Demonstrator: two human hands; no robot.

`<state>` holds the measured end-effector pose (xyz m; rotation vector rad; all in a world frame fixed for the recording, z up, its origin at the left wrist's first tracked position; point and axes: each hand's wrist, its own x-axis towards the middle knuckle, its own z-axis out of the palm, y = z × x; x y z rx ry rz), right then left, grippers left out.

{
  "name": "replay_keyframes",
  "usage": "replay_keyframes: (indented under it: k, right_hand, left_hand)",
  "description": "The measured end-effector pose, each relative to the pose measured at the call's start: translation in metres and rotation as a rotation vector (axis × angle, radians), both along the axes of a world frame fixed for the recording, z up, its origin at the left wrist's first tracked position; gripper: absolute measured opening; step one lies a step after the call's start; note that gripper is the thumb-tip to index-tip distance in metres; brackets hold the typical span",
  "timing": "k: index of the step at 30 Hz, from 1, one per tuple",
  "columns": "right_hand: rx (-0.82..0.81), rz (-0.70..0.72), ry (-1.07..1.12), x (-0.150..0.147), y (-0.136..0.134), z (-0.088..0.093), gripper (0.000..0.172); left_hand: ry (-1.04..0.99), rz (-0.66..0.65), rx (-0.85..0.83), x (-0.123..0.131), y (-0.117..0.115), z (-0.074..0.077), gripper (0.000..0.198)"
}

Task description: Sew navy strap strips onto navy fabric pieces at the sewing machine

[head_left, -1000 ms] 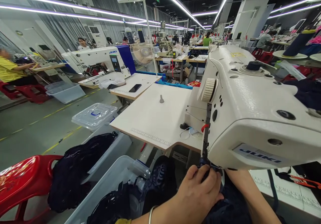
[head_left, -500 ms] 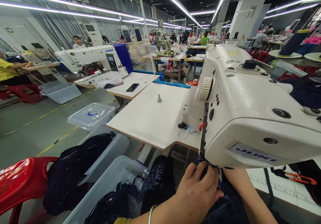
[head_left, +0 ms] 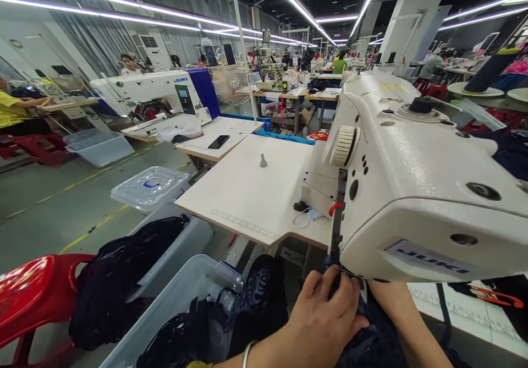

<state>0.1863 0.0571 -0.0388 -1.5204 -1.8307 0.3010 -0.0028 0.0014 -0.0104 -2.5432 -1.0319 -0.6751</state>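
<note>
A white sewing machine (head_left: 396, 181) with JUKI lettering fills the right side of the view. Below its needle end, my left hand (head_left: 325, 313) has its fingers curled and pressed onto dark navy fabric (head_left: 371, 335). The fabric runs under the machine head and hangs down toward my lap. My right hand (head_left: 388, 291) reaches in from the right beneath the head. Only its wrist and forearm show clearly; its fingers are hidden behind the machine and the fabric.
The white table (head_left: 247, 186) bears a small grey peg (head_left: 263, 161). Clear plastic bins (head_left: 165, 313) with dark garments stand at the lower left, beside a red stool (head_left: 37, 296). A phone (head_left: 219, 142) lies on the neighbouring table, near another sewing machine (head_left: 152, 98). Co-workers sit farther off.
The view has shifted slightly, so the machine head appears a little farther right. My left hand stays on the fabric in nearly the same pose.
</note>
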Motion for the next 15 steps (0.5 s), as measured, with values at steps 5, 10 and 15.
replay_keyframes:
  k: [5, 10, 15]
  right_hand:
    - [-0.003, -0.013, 0.050, -0.002, 0.004, 0.010, 0.020]
    - [0.016, -0.093, 0.109, -0.011, -0.004, 0.013, 0.034]
    - [-0.117, -0.145, 0.324, -0.011, -0.039, 0.017, 0.034]
  left_hand:
    - [-0.171, 0.003, 0.063, 0.002, 0.006, -0.006, 0.038]
    - [-0.360, -0.009, 0.132, 0.008, 0.015, -0.017, 0.041]
    - [-0.272, -0.015, 0.083, 0.008, 0.014, -0.019, 0.043]
